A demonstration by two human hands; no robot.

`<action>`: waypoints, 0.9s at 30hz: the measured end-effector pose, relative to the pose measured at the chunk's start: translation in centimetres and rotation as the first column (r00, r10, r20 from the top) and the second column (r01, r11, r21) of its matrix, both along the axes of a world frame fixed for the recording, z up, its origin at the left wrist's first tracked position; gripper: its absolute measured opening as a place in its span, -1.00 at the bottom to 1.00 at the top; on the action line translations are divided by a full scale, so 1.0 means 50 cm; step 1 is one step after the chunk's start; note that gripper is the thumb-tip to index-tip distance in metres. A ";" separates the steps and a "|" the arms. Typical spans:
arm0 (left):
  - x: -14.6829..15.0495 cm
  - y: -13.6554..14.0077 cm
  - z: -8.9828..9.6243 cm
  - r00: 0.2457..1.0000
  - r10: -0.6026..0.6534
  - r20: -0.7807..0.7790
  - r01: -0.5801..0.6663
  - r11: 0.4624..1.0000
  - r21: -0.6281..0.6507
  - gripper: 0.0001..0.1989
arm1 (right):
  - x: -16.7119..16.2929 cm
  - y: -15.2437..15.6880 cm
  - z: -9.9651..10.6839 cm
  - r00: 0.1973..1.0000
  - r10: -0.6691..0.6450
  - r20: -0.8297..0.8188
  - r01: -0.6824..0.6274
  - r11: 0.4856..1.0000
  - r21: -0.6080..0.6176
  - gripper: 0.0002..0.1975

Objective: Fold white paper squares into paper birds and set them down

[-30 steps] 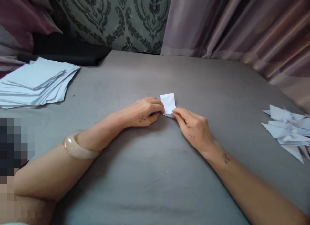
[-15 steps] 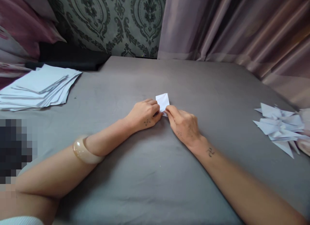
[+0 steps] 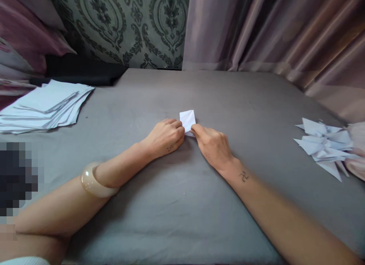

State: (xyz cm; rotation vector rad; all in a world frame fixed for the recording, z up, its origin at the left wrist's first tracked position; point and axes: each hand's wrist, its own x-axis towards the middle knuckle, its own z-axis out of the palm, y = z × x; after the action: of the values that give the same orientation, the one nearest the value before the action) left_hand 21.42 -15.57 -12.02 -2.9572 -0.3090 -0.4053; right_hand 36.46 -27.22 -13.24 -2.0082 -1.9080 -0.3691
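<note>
A small folded square of white paper (image 3: 187, 119) lies on the grey cloth in the middle, with creases across its face. My left hand (image 3: 167, 137), fingers curled, grips its lower left side. At the lower right edge, my right hand (image 3: 213, 145) pinches the same paper between thumb and fingers. Both sets of fingertips partly cover the near edge, so the exact fold there is hidden. A pale bangle (image 3: 95, 181) circles my left forearm.
At the far left rests a stack of white paper sheets (image 3: 51, 105), beside a dark folded cloth (image 3: 85, 69). Several folded white paper shapes (image 3: 326, 143) lie heaped at the right. Curtains (image 3: 242, 29) hang behind the grey-covered surface (image 3: 171, 219).
The view has shifted slightly, moving everything a little to the left. My left fingers have closed in more tightly at the paper's lower left; the right hand keeps its pinch.
</note>
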 end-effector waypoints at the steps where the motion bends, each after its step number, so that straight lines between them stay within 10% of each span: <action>1: -0.005 0.003 0.002 1.000 -0.014 -0.001 0.014 0.999 -0.040 -0.76 | 0.002 -0.003 0.001 1.000 0.008 -0.015 -0.008 1.000 -0.005 -0.73; 10: -0.034 0.047 0.000 0.987 -0.143 0.066 0.158 0.911 -0.382 -0.65 | 0.012 -0.027 0.006 0.995 0.072 -0.067 -0.076 0.996 -0.054 -0.74; 27: -0.035 0.055 0.011 0.961 -0.272 0.038 0.270 0.907 -0.323 -0.61 | 0.017 -0.031 0.020 0.996 0.082 -0.022 -0.085 0.983 -0.161 -0.75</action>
State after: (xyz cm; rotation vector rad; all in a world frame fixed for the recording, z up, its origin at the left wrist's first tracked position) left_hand 19.66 -12.83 -11.46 -3.3401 0.0482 -0.4077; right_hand 37.30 -28.79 -12.23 -2.0156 -2.0650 -0.1813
